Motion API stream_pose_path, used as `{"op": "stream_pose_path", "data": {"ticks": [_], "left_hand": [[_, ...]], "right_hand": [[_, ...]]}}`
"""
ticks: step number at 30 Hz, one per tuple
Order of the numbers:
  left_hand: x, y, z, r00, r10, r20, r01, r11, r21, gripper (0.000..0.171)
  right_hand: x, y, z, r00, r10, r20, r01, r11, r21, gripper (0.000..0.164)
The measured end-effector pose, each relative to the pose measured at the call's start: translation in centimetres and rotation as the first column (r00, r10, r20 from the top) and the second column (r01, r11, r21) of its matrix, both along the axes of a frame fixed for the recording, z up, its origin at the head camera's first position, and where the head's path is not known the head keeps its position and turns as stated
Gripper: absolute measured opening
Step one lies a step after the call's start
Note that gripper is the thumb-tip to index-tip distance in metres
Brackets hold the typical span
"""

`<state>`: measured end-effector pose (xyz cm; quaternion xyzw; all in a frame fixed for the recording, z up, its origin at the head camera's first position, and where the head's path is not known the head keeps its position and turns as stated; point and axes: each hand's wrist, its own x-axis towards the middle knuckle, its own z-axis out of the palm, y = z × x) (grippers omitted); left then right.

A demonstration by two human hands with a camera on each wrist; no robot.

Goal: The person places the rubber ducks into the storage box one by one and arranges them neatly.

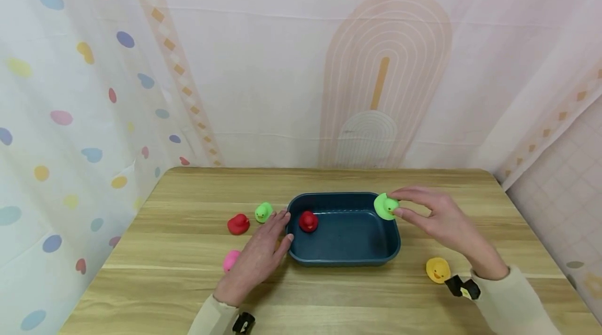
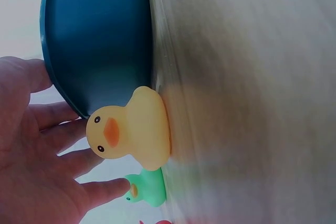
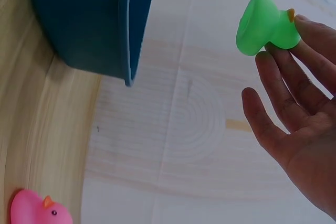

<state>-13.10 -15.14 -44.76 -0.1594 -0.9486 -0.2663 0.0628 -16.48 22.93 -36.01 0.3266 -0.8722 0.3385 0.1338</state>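
My right hand (image 1: pixel 435 215) pinches a green rubber duck (image 1: pixel 385 206) between thumb and fingers, over the right end of the dark blue basin (image 1: pixel 343 262). In the right wrist view that duck (image 3: pixel 265 24) is tipped, its base turned away from the palm. My left hand (image 1: pixel 261 259) rests with extended fingers at the basin's left rim. One red duck (image 1: pixel 308 221) sits inside the basin at its left side. Beside the basin, a yellow duck (image 2: pixel 144 129) stands in front of the left palm, mostly hidden by that hand in the head view.
Left of the basin are another green duck (image 1: pixel 264 212), a red duck (image 1: pixel 238 224) and a pink duck (image 1: pixel 231 260) partly behind the left hand. Another yellow duck (image 1: pixel 438 270) lies near the right wrist. A pink duck (image 3: pixel 39 208) shows in the right wrist view. A curtain (image 1: pixel 263 89) hangs behind the table.
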Motion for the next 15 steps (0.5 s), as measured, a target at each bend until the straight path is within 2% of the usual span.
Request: {"op": "stream_pose_path", "data": {"ticks": [6,15], "left_hand": [[0.1,0.0,0.0,1.000,0.000,0.001,0.000,1.000,0.004,0.054],[-0.1,-0.1,-0.1,1.000,-0.004,-0.001,0.004,1.000,0.008,0.054]], "right_hand": [[-0.2,-0.9,-0.1,0.998,0.055,0.001,-0.055,0.998,0.007,0.032],[-0.4,-2.7,0.1,0.993,0.081,0.087,-0.087,0.994,0.064,0.030]]}}
